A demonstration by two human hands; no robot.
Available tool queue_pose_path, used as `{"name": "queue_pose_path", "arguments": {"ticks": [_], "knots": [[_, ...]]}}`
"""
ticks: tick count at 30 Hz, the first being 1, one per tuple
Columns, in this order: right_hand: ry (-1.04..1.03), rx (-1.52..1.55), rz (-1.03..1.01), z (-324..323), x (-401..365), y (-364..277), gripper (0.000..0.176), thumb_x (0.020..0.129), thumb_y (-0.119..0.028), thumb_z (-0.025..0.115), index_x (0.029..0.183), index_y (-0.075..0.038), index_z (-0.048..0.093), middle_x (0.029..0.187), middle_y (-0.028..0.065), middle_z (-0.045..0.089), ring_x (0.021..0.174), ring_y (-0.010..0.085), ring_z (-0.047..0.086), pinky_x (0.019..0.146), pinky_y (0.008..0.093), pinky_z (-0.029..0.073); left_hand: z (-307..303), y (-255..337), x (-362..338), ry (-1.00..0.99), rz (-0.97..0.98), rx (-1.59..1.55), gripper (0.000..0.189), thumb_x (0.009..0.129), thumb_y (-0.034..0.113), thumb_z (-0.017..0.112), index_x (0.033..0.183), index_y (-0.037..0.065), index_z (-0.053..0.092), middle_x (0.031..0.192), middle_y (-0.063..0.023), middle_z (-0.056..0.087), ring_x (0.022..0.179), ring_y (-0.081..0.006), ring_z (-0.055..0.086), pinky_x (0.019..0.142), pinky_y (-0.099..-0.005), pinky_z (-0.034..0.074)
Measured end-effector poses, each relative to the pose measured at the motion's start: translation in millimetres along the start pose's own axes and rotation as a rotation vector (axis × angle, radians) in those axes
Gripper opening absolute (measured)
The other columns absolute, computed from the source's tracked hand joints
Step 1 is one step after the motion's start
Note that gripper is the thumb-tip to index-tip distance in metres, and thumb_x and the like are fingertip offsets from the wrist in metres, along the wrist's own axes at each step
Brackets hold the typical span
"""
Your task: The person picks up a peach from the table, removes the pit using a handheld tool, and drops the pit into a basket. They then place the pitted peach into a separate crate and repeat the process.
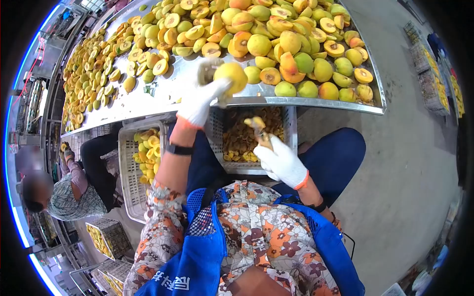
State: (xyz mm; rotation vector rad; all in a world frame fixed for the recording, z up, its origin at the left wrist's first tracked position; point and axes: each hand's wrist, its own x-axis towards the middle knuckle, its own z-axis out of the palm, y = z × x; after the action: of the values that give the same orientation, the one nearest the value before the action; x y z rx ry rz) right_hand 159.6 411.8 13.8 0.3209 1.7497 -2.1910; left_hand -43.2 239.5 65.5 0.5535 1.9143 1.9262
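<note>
My left hand (pixel 201 103), in a white glove, is closed around a yellow peach (pixel 232 78) just above the near edge of the metal table; both are slightly blurred. Below and to the right, my gloved right hand (pixel 282 160) grips a short wooden-handled pitting tool (pixel 263 140). A yellowish-brown scrap, perhaps a pit with flesh, sits on the tool's tip. Beneath the tool is a crate (pixel 290 129) holding brown pits and peach scraps (pixel 237 140). Whole and halved peaches (pixel 291 42) are heaped on the table.
The metal table (pixel 163 96) spans the front, its raised rim (pixel 340 105) near my knees. A pale crate (pixel 129 185) with yellow peach halves stands at my left. Another person (pixel 74 195) sits farther left, with more crates (pixel 106 237) nearby. Stacked crates (pixel 430 84) stand at far right.
</note>
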Motion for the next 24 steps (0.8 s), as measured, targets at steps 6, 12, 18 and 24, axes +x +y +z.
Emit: {"name": "queue_pose_path", "arguments": {"ticks": [6,12,18,24], "knots": [[0.019,0.08,-0.197,33,12,-26,0.029,0.101,-0.021,0.063,0.121,-0.002,0.054,0.074,0.0044,0.063,0.057,0.0185,0.062,0.054,0.0314,0.047,9,-10,-69,-0.094,-0.103,-0.343,0.058,0.1,0.046,0.057,0.138,0.004,0.049,0.119,-0.0115,0.063,0.098,-0.0153,0.064,0.071,-0.0256,0.055],[0.175,-0.537,-0.283,49,18,-22,0.042,0.098,-0.034,0.065,0.116,0.001,0.052,0.089,0.0323,0.067,0.086,0.0505,0.067,0.066,0.0516,0.053,19,-39,-80,0.105,-0.327,-0.625,0.062,0.108,0.052,0.034,0.134,0.001,0.057,0.118,-0.0147,0.068,0.105,-0.0237,0.066,0.092,-0.0374,0.055],[0.272,-0.614,-0.295,55,18,-13,0.038,0.098,-0.026,0.067,0.12,0.001,0.053,0.092,0.0279,0.069,0.087,0.045,0.07,0.07,0.0457,0.056,28,-40,-83,0.092,-0.37,-0.828,0.065,0.107,0.055,0.031,0.13,0.001,0.058,0.111,-0.0198,0.069,0.102,-0.0282,0.068,0.092,-0.0395,0.056],[0.315,-0.832,-0.533,54,26,6,0.036,0.098,-0.028,0.065,0.111,0.001,0.049,0.075,0.0274,0.064,0.069,0.0468,0.067,0.055,0.0516,0.053,28,-54,-81,0.216,-0.367,-0.81,0.061,0.108,0.052,0.032,0.124,0.001,0.061,0.107,-0.0191,0.07,0.095,-0.0279,0.07,0.087,-0.039,0.058]]}}
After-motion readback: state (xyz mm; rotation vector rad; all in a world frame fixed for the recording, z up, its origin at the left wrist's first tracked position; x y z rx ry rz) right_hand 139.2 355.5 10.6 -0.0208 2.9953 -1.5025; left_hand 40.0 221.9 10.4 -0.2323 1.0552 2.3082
